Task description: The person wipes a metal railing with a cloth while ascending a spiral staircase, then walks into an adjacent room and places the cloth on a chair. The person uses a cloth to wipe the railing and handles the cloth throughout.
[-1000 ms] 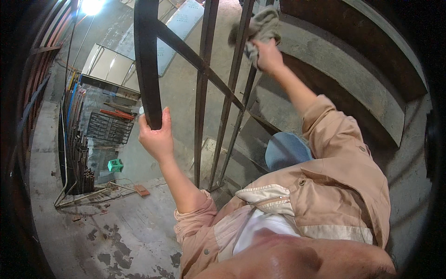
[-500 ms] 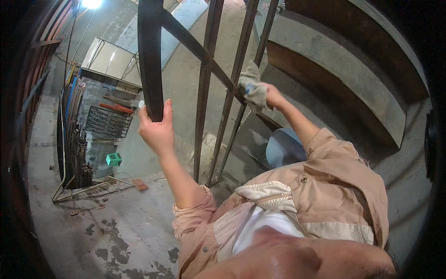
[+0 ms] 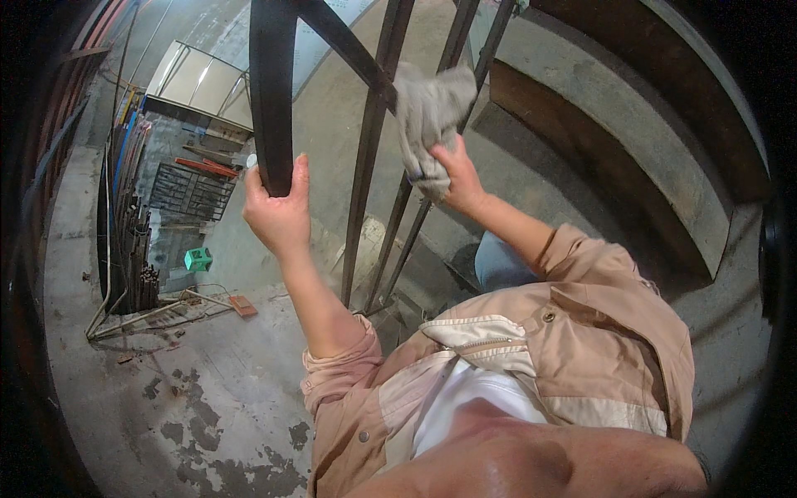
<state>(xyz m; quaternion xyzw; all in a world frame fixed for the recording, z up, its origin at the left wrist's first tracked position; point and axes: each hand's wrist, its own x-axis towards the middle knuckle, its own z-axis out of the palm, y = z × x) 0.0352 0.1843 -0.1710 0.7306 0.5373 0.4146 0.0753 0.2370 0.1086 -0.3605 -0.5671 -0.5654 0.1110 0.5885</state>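
My left hand [image 3: 278, 217] is closed round the lower end of a thick dark handrail [image 3: 272, 100], its thumb on the right side. A small whitish round piece [image 3: 251, 160] shows beside those fingers. In my right hand [image 3: 461, 176] is a crumpled grey cloth [image 3: 427, 116], slightly blurred. The cloth lies against the slanting dark bar [image 3: 344, 43] and covers part of the upright metal bars [image 3: 364, 178] of the railing. Most of my right fingers are hidden by the cloth.
Concrete steps [image 3: 598, 95] rise on the right. Below at left are a bundle of metal rods [image 3: 137, 257], a dark metal grille [image 3: 184, 192], a green plastic stool or crate [image 3: 198, 259], a brick [image 3: 242, 305] and a pale panel [image 3: 199, 83].
My right hand has moved left with the cloth, which is now spread wider over the slanting bar. The left hand keeps its hold on the handrail. The view has shifted slightly.
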